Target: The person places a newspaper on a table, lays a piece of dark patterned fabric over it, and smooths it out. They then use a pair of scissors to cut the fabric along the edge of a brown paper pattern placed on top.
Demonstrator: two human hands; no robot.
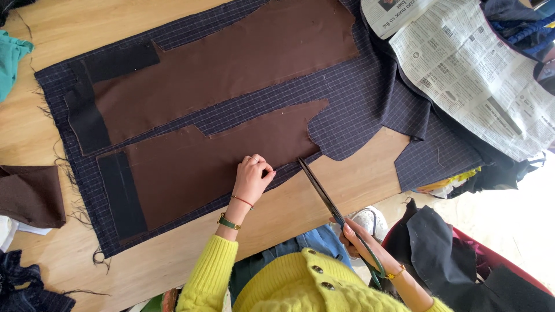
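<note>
My left hand [252,178] rests with curled fingers on the near edge of a brown fabric piece [191,167], pressing it onto a dark blue checked cloth [358,98] spread over the wooden table [324,202]. My right hand [361,240] grips the handles of long dark scissors [324,190]. Their blades point away from me and the tips touch the checked cloth's edge, just right of my left hand. A second, larger brown piece [231,63] lies further away on the same cloth. Black strips [87,115] lie at the left ends of both brown pieces.
Newspaper sheets [468,69] lie over dark cloth at the upper right. A brown scrap [32,196] and dark scraps [23,283] sit at the table's left edge, teal cloth [10,58] further back. Black fabric [451,242] is heaped on the floor at lower right.
</note>
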